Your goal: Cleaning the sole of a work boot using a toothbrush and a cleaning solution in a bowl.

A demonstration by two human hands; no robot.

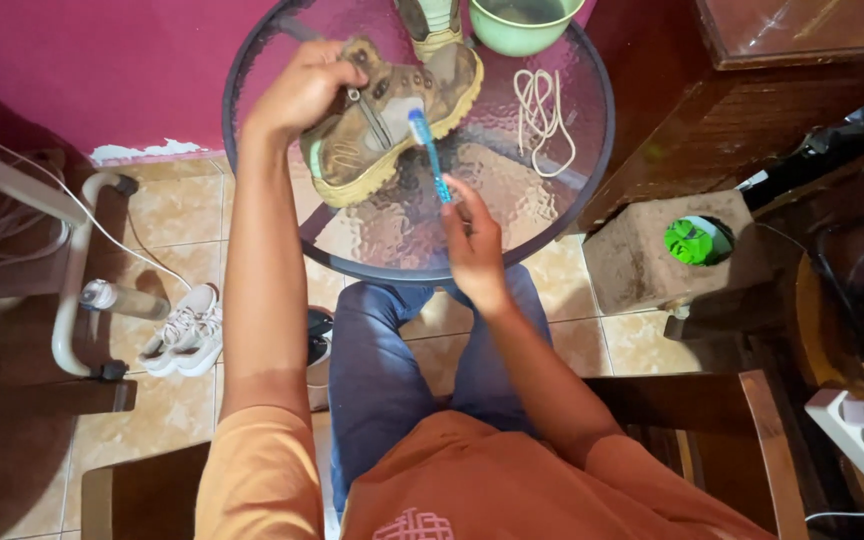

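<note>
The right hand (474,245) pinches a blue toothbrush (429,155), bristles on a muddy tan boot (392,115). The left hand (302,90) grips the boot, tilted on the round glass table (572,170). Scrubbing appears underway; steady, firm strokes seem needed next. Removed laces (542,115) lie nearby.

Boot (389,125): tan-brown, yellowish sole. Toothbrush (429,155): blue, white head. Bowl (522,22): pale green. Laces (542,115): cream. Counter (512,215): dimpled clear glass, dark rim. Wall (102,70): magenta.

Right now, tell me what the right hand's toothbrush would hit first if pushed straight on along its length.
The right hand points the toothbrush up at the boot. Its head already looks to be on the boot's tongue, though depth is hard to judge.
</note>
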